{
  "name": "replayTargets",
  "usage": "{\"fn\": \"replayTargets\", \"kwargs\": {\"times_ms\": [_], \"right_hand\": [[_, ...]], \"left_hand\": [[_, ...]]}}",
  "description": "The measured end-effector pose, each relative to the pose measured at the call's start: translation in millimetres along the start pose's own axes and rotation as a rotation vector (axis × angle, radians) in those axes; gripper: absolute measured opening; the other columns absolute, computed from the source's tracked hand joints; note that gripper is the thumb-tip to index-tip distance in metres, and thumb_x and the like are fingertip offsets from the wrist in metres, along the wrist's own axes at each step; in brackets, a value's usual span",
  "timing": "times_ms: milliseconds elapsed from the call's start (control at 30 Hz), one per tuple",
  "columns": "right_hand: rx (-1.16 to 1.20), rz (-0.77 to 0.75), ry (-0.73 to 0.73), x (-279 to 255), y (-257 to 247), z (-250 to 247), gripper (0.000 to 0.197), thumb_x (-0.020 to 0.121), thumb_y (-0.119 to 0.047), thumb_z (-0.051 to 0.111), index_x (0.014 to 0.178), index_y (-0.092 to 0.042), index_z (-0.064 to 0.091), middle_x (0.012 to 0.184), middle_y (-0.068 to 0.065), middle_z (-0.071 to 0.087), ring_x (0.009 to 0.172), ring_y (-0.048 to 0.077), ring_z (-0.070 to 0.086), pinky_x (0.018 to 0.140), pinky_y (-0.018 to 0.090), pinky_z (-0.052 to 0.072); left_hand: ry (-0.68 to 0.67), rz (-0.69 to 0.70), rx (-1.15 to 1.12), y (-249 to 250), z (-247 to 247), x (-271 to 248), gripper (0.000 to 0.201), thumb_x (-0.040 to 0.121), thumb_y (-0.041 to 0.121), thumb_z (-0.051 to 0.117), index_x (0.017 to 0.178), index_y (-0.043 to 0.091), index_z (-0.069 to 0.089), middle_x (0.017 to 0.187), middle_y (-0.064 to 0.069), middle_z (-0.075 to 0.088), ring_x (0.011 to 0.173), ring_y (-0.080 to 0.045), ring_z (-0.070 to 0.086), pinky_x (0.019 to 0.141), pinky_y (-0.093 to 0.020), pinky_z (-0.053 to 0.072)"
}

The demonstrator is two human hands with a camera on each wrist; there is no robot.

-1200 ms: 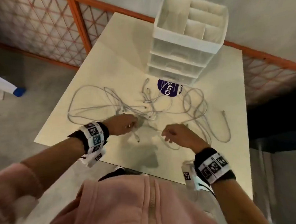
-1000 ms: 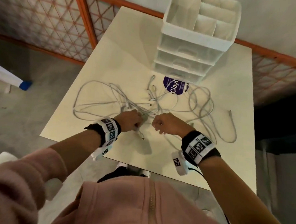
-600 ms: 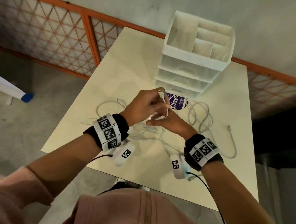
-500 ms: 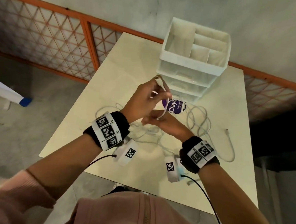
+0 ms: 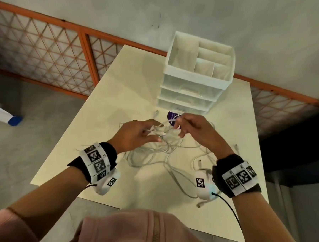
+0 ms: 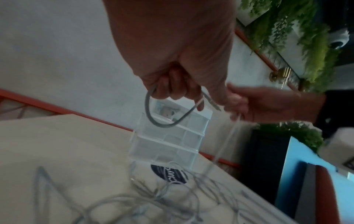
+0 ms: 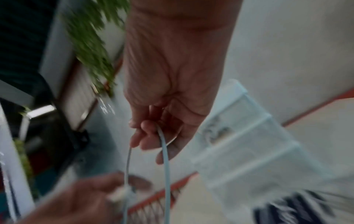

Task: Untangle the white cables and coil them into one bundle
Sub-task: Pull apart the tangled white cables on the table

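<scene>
Several thin white cables (image 5: 153, 153) lie tangled on the cream table (image 5: 119, 93), with loose ends trailing toward its right edge. Both hands are raised above the tangle. My left hand (image 5: 135, 134) curls its fingers round a short loop of cable (image 6: 164, 115), seen hanging below the fist in the left wrist view. My right hand (image 5: 191, 126) pinches another cable strand (image 7: 164, 151) that runs down between the fingers toward the left hand. Strands stretch between the two hands.
A white drawer organiser (image 5: 194, 76) with open top compartments stands at the table's far side, close behind the hands. A purple round sticker (image 5: 172, 116) lies at its foot. An orange lattice railing (image 5: 47, 50) runs behind the table. Grey floor lies to the left.
The hands left the table, lifted a cable end together near the organiser, and now have drawn apart, each holding cable. The tangle is pulled in toward the middle.
</scene>
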State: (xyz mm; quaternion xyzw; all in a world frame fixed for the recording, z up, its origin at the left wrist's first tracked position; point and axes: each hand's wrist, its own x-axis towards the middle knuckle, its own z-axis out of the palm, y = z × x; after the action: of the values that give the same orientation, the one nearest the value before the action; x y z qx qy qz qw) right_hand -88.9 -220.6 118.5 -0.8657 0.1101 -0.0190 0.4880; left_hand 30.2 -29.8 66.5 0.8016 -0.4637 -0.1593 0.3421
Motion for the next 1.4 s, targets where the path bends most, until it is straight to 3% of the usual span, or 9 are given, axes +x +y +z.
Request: {"fn": "replayTargets", "kwargs": {"times_ms": [167, 367, 500, 633, 767, 933, 1100, 1233, 1400], "right_hand": [[0.136, -0.06, 0.022, -2.5, -33.1, -11.7, 0.031, 0.096, -0.027, 0.051, 0.077, -0.006, 0.064, 0.05, -0.004, 0.041, 0.047, 0.008, 0.039, 0.051, 0.015, 0.036], [-0.109, 0.162, -0.248, -21.9, 58.7, 9.6, 0.034, 0.098, -0.028, 0.046, 0.074, -0.009, 0.06, 0.067, 0.0, 0.061, 0.069, 0.007, 0.059, 0.079, 0.02, 0.045], [0.092, 0.239, -0.029, -34.5, 74.4, 2.0, 0.026, 0.1, -0.017, 0.039, 0.084, -0.003, 0.054, 0.065, 0.004, 0.054, 0.066, 0.008, 0.065, 0.08, 0.03, 0.051], [0.166, 0.114, 0.417, -24.8, 29.5, -25.9, 0.028, 0.102, -0.017, 0.036, 0.086, -0.009, 0.056, 0.053, -0.002, 0.033, 0.043, 0.006, 0.037, 0.05, 0.023, 0.047], [-0.138, -0.016, 0.596, -15.9, -11.4, -52.1, 0.026, 0.098, -0.024, 0.046, 0.083, -0.015, 0.066, 0.042, -0.014, 0.045, 0.041, 0.009, 0.034, 0.045, 0.012, 0.027], [-0.354, 0.088, 0.713, -12.9, 3.4, -67.1, 0.03, 0.096, -0.031, 0.05, 0.084, -0.013, 0.07, 0.053, -0.016, 0.051, 0.054, 0.011, 0.048, 0.054, 0.023, 0.034], [-0.413, 0.275, 0.776, -20.1, 38.2, -73.4, 0.032, 0.096, -0.033, 0.047, 0.085, -0.013, 0.07, 0.08, 0.011, 0.071, 0.073, 0.029, 0.062, 0.064, 0.031, 0.043], [-0.47, 0.49, 0.721, -26.7, 60.5, -68.0, 0.034, 0.096, -0.033, 0.047, 0.086, -0.01, 0.07, 0.088, 0.017, 0.07, 0.083, 0.038, 0.063, 0.066, 0.033, 0.044], [-0.305, 0.287, 0.444, -30.1, 45.7, -58.5, 0.024, 0.093, -0.026, 0.056, 0.075, -0.016, 0.07, 0.053, -0.008, 0.06, 0.048, 0.003, 0.051, 0.054, 0.017, 0.036]], "left_hand": [[0.399, 0.054, -0.246, 14.0, -23.9, 14.3, 0.032, 0.091, 0.043, 0.045, 0.079, 0.015, 0.051, 0.057, 0.003, 0.048, 0.052, -0.008, 0.037, 0.052, -0.026, 0.034], [0.799, 0.031, -0.235, 6.2, -81.0, 22.8, 0.019, 0.098, 0.019, 0.046, 0.08, 0.012, 0.051, 0.057, 0.006, 0.042, 0.049, 0.003, 0.042, 0.048, -0.009, 0.03], [0.601, -0.3, -0.109, -43.0, -69.1, 13.6, 0.034, 0.09, 0.047, 0.051, 0.077, 0.015, 0.057, 0.055, -0.001, 0.048, 0.054, -0.022, 0.046, 0.049, -0.026, 0.034], [0.19, -0.612, -0.178, -52.3, -39.0, -5.5, 0.044, 0.078, 0.035, 0.073, 0.11, 0.011, 0.053, 0.076, -0.004, 0.053, 0.077, -0.021, 0.051, 0.069, -0.028, 0.039], [0.282, -0.459, -0.311, -36.1, -28.6, -6.3, 0.034, 0.077, 0.022, 0.076, 0.102, 0.01, 0.056, 0.059, -0.002, 0.046, 0.05, -0.005, 0.044, 0.05, -0.014, 0.033], [0.284, -0.352, -0.08, -25.2, -38.0, -5.8, 0.027, 0.089, 0.027, 0.062, 0.085, 0.0, 0.069, 0.062, -0.003, 0.055, 0.057, -0.01, 0.047, 0.052, -0.014, 0.034], [-0.032, -0.097, -0.102, -17.6, -35.5, -14.1, 0.028, 0.093, 0.034, 0.05, 0.098, 0.017, 0.072, 0.064, -0.006, 0.059, 0.058, -0.013, 0.049, 0.057, -0.018, 0.037], [0.188, -0.04, -0.18, -18.9, -28.2, -18.5, 0.025, 0.096, 0.031, 0.042, 0.102, 0.028, 0.066, 0.053, 0.004, 0.043, 0.05, -0.008, 0.038, 0.05, -0.016, 0.032], [0.335, -0.022, -0.173, -14.6, -30.8, -5.9, 0.028, 0.099, 0.04, 0.033, 0.091, 0.033, 0.06, 0.072, 0.015, 0.064, 0.062, -0.016, 0.057, 0.065, -0.025, 0.043]]}}
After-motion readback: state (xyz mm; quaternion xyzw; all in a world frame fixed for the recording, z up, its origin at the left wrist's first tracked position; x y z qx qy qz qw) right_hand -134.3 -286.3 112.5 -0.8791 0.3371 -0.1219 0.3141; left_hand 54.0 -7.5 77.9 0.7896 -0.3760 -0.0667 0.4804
